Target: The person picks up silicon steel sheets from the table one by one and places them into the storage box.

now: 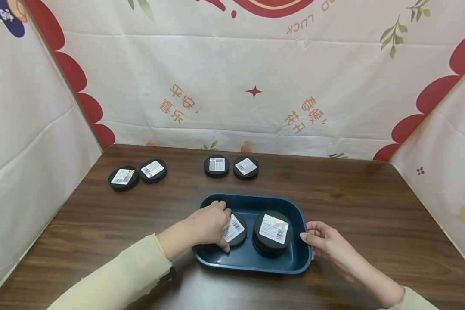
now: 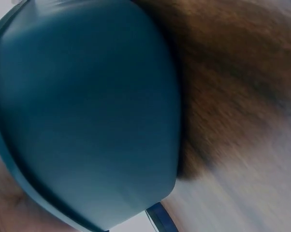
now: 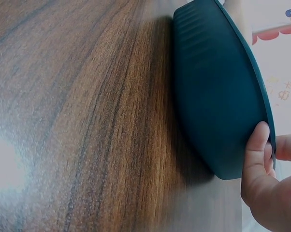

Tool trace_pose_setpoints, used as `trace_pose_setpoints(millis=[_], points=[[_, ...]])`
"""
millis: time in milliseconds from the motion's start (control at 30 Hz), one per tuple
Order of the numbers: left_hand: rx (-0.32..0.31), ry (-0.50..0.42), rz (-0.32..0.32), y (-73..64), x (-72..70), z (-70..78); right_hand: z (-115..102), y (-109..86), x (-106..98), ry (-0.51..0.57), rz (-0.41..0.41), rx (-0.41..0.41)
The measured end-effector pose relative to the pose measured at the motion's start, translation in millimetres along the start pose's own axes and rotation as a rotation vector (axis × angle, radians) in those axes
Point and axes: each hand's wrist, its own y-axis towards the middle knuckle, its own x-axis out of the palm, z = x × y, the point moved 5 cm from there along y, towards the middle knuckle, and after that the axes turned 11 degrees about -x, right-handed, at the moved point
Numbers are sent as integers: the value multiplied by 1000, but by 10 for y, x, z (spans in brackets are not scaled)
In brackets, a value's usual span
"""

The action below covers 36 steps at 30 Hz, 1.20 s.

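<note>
A blue tray (image 1: 252, 270) lies on the table, its outer wall filling much of both wrist views. My left hand (image 1: 207, 226) reaches over the tray's left end and grips a flat round black tin (image 1: 238, 228) with a white barcode label, thumb on the near side and fingers on the far side. Part of that tin is hidden under the hand. Beside it, in the right half of the tray, stands a stack of similar black tins (image 1: 272, 234). My right hand (image 1: 325, 243) pinches the tray's right rim between thumb and fingers, as the right wrist view also shows.
Two black tins (image 1: 124, 178) (image 1: 153, 170) sit side by side at the back left of the brown wooden table (image 1: 352, 193). Another pair (image 1: 216, 166) (image 1: 246, 167) lies behind the tray. White printed cloth (image 1: 232, 64) hangs around the back and sides.
</note>
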Motion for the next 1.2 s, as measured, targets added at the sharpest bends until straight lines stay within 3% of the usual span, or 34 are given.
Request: trace_pose_setpoints(millis=[233,733,867,1067,1200], points=[[4,26,16,-35,22,10,13,0,20,7,5,5],[7,-30,31,-80,-8,3,42,1,24,-7,20,16],[41,-60,71,-101,-47,3,44,5,25,-2,24,13],[123,-59,179,-135,-119,1,24,-2,27,1,25,4],[105,-87,170,-149,-147,-47,12,-2,22,-5,35,8]])
